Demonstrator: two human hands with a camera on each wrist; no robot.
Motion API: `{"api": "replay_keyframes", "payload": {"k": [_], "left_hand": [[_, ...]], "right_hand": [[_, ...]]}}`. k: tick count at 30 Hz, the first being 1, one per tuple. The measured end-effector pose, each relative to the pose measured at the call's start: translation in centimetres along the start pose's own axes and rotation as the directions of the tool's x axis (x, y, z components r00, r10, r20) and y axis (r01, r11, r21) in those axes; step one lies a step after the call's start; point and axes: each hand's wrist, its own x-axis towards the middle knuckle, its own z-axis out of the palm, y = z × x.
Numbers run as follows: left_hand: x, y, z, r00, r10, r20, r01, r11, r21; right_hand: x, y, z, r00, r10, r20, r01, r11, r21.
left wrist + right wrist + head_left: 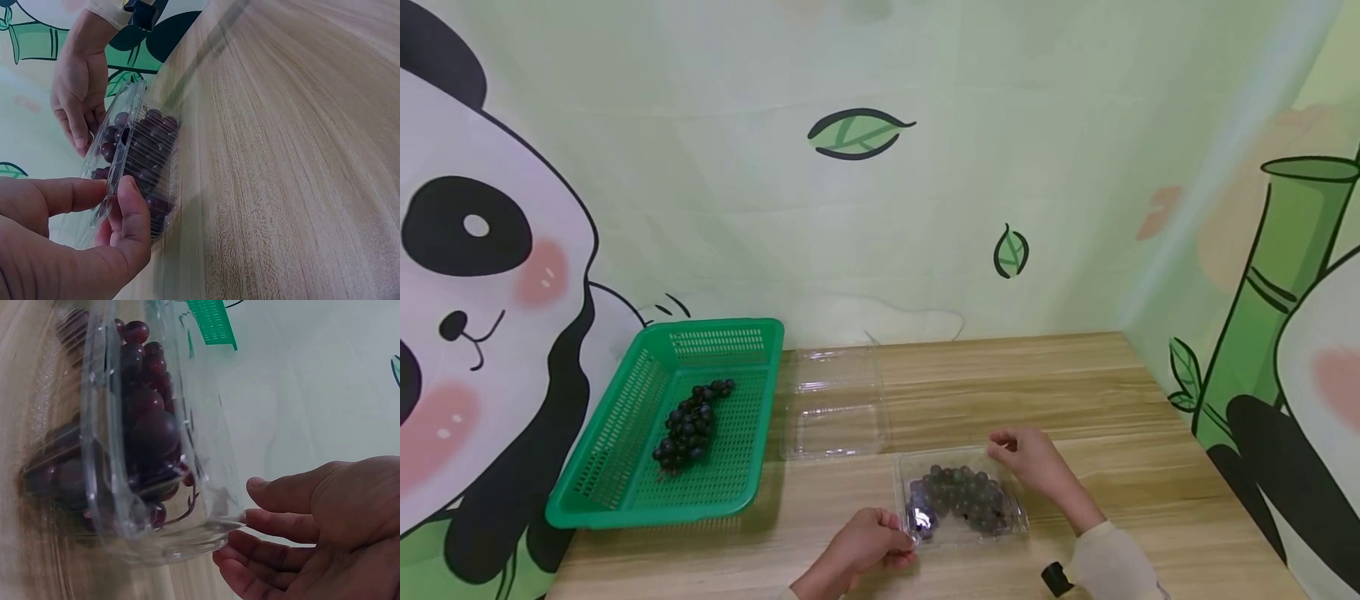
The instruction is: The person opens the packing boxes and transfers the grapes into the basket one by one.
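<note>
A clear plastic clamshell box with dark grapes inside sits on the wooden table, its lid down over the fruit. My left hand pinches the rim at the box's near left corner between thumb and fingers; the left wrist view shows this hand close up. At the far right corner is my right hand. In the right wrist view, that hand's fingertips are right at the box's corner, fingers loosely bent and thumb held away from the plastic. A grape stem shows through the wall.
To the left stands a green plastic basket holding another bunch of dark grapes. Between basket and box lies an open, clear plastic container. A printed cloth backdrop rises behind the table.
</note>
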Motion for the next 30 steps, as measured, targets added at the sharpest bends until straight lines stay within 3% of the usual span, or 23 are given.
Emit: {"api": "replay_keyframes", "payload": {"k": [11, 30], "left_hand": [[0.0, -0.2, 0.0, 1.0, 0.015, 0.005, -0.015, 1.0, 0.005], [0.2, -0.1, -0.1, 1.0, -0.014, 0.011, 0.014, 1.0, -0.006]], "right_hand": [[-0.6, -1.0, -0.2, 0.996, -0.063, -0.07, 0.055, 0.993, -0.102], [-1.4, -2.8, 0.4, 0.982, -0.172, -0.078, 0.156, 0.971, -0.179]]}}
